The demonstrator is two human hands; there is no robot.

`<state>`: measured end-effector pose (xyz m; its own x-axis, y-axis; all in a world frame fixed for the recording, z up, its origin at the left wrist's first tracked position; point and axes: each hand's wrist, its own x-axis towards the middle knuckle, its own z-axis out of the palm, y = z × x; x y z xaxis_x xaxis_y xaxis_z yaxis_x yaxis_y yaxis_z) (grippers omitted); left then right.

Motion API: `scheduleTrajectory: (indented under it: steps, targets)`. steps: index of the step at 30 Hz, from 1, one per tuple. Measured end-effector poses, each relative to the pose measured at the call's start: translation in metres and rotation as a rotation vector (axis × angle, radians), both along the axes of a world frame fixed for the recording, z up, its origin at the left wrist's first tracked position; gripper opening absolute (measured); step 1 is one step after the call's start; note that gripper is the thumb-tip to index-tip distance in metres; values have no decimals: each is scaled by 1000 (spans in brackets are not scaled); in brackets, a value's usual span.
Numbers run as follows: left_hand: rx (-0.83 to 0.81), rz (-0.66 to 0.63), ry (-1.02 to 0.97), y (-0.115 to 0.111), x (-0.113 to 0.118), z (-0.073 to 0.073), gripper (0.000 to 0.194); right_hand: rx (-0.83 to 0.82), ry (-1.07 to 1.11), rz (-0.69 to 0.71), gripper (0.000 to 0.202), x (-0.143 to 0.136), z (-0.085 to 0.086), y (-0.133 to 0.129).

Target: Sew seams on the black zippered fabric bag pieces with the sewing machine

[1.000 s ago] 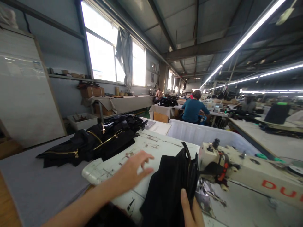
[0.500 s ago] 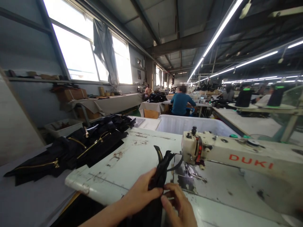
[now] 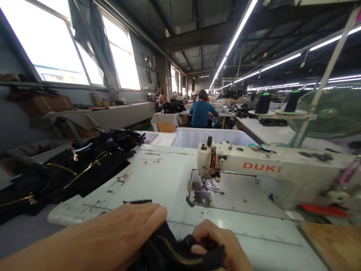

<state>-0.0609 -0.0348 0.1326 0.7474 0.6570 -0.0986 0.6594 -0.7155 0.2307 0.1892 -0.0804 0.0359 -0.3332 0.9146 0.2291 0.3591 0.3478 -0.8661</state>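
A black fabric piece with a gold-toothed zipper (image 3: pixel 176 253) lies between my hands at the table's front edge. My left hand (image 3: pixel 135 226) is closed over its left part, and most of those fingers are hidden behind the back of the hand. The fingers of my right hand (image 3: pixel 218 241) are curled round the right end, pinching the cloth beside the zipper teeth. Just beyond stands a cream sewing machine (image 3: pixel 262 165) marked DUKI. Its needle and presser foot (image 3: pixel 207 184) have no cloth under them.
Black pieces with gold zippers (image 3: pixel 93 165) are heaped left of the white worktable (image 3: pixel 158 177). Behind the machine is a clear plastic bin (image 3: pixel 183 137). Thread cones (image 3: pixel 263 103) and a fan (image 3: pixel 329 113) stand at right. A person in blue (image 3: pixel 200 113) sits farther back.
Both hands have drawn the zippered cloth back from beside the needle towards me, and it is now turned so the gold teeth show. The view has swung right.
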Motion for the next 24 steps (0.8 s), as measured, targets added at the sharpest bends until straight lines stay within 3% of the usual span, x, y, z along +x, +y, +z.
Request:
scheduleTrajectory:
  steps: [2, 4, 7, 9, 12, 15, 18, 22, 24]
  targets:
    - [-47, -5, 45, 12, 9, -3, 32, -77, 106, -43, 22, 5, 0, 6]
    - [-110, -14, 28, 40, 27, -18, 36, -94, 126, -110, 19, 13, -11, 24]
    - [-450, -168, -40, 90, 57, -53, 33, -41, -46, -221, 9, 29, -42, 59]
    - [-537, -212, -43, 116, 74, -78, 29, -39, -73, -245, 8, 39, -64, 78]
    - [-596, -208, -76, 138, 86, -103, 41, -13, -72, -309, 15, 53, -82, 89]
    - [-640, -195, -109, 145, 86, -110, 57, 7, -53, -378, 20, 65, -81, 84]
    - [-703, -232, -92, 149, 82, -107, 56, 60, -49, -360, 21, 72, -79, 74]
    - [-746, -239, -94, 147, 82, -103, 55, 285, -171, -395, 36, 66, -88, 63]
    - [-743, -238, -106, 144, 83, -101, 56, 355, -197, -438, 28, 59, -91, 59]
